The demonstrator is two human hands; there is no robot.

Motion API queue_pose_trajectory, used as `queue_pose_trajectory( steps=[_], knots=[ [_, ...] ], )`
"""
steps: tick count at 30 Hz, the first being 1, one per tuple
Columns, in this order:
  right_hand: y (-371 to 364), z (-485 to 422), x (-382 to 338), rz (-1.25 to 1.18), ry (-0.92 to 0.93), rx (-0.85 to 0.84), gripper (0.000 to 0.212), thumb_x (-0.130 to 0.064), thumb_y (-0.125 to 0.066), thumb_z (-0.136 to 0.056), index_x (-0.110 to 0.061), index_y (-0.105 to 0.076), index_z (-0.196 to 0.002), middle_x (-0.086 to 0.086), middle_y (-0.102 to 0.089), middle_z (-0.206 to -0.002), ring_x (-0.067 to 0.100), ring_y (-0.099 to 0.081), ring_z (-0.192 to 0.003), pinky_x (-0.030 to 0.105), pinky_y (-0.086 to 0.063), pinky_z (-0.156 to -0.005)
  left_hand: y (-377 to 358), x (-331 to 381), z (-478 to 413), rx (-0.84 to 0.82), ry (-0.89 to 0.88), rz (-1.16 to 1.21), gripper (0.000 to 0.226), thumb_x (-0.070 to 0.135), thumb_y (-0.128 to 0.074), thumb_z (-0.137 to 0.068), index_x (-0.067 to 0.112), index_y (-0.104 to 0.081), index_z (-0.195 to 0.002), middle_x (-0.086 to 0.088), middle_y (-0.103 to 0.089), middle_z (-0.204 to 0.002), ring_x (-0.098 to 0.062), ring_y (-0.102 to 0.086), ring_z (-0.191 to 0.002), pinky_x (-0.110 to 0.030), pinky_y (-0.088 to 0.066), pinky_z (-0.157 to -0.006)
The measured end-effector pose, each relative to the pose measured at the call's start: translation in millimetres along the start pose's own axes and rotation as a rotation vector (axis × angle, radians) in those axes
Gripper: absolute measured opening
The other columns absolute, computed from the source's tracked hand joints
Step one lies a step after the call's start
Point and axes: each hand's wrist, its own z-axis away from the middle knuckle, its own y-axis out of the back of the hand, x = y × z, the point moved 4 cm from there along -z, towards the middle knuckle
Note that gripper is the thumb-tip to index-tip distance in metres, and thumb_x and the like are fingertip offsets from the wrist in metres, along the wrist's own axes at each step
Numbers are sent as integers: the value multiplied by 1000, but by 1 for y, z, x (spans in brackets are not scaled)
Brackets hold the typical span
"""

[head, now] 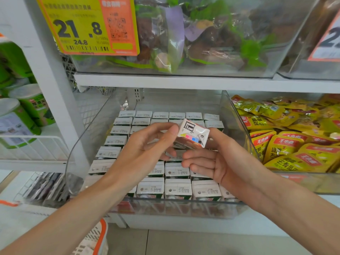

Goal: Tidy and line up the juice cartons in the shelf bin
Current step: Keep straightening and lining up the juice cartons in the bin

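A clear plastic shelf bin holds several rows of small white-topped juice cartons standing upright. Above the bin's middle, one juice carton is lifted and tilted, its white base with coloured squares facing me. My left hand pinches its left end between thumb and fingers. My right hand holds its right end, thumb on the far side and fingers curled under. Cartons beneath both hands are hidden.
A clear bin of yellow snack packets stands to the right. Above is a shelf bin of green-wrapped goods with a yellow price tag. Green tubs sit on the left shelf. An orange-rimmed basket is below.
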Motion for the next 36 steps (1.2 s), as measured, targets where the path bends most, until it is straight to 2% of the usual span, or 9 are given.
queue_pose_trajectory(
  steps=[2, 4, 7, 11, 16, 22, 27, 32, 36],
  knots=[
    [0, -1, -1, 22, 4, -1, 44, -39, -54, -107, -12, -86, -91, 23, -80, -95, 28, -81, -80, 26, -63, -62, 0, 0, 0, -8, 12, -7, 45, 61, -62, -85, 38, -73, -121, 7, -78, -103, -14, -76, -95, -26, -62, -84],
    [0, -1, -4, 80, 46, -9, 21, -27, -63, -103, -13, -77, -110, 21, -80, -101, 30, -81, -89, 30, -65, -72, 0, 0, 0, -31, 29, -23, 43, 61, -60, -87, 42, -72, -123, 9, -78, -109, -11, -75, -101, -29, -63, -85],
    [0, 3, -9, 219, 197, -38, 33, -15, -69, -100, -27, -56, -129, 14, -82, -105, 30, -80, -98, 32, -65, -83, 1, -2, -2, -32, 57, -25, 45, 58, -65, -86, 44, -68, -129, 11, -77, -110, -6, -75, -101, -23, -62, -82],
    [-1, 7, -16, 391, 334, 21, 41, -9, -78, -93, -29, -55, -123, 0, -80, -110, 25, -80, -97, 33, -65, -86, 3, -5, -5, 0, 71, -137, 42, 48, -77, -81, 40, -74, -122, 24, -76, -107, 6, -69, -107, -26, -52, -96],
    [1, 10, -46, 823, 594, 66, 46, -39, -79, -87, -32, -65, -130, -11, -73, -107, 7, -75, -99, 29, -63, -86, -6, -6, -6, -31, 21, -82, 37, 42, -82, -74, 37, -77, -110, 20, -78, -107, 3, -72, -105, -15, -56, -90],
    [14, -2, -70, 1094, 732, 129, 31, -23, -76, -96, -26, -65, -125, -13, -71, -113, 5, -69, -103, 34, -61, -90, -14, -11, -15, -9, -7, -184, 58, 28, -85, -81, 35, -62, -134, 14, -68, -121, 3, -67, -112, -16, -53, -99],
    [32, -15, -82, 1395, 700, 252, 41, -12, -71, -99, -21, -56, -137, 0, -57, -129, 21, -57, -115, 18, -37, -84, -13, -20, -15, -7, -48, -341, 46, 9, -78, -91, 28, -65, -131, 6, -68, -118, 0, -65, -109, -17, -51, -103],
    [36, -18, -87, 1477, 659, 257, 42, -5, -65, -101, -17, -53, -140, 8, -54, -138, 27, -54, -121, 19, -34, -83, -11, -21, -14, -45, -66, -390, 39, 10, -74, -95, 33, -68, -126, 14, -70, -117, 7, -63, -113, -8, -45, -102],
    [34, -26, -85, 1597, 592, 189, 42, -6, -65, -100, -14, -52, -139, 10, -51, -133, 32, -56, -119, 30, -41, -91, -12, -21, -15, -56, -84, -417, 34, 11, -73, -96, 34, -71, -122, 20, -71, -118, 11, -62, -114, -7, -44, -104]
  ],
)
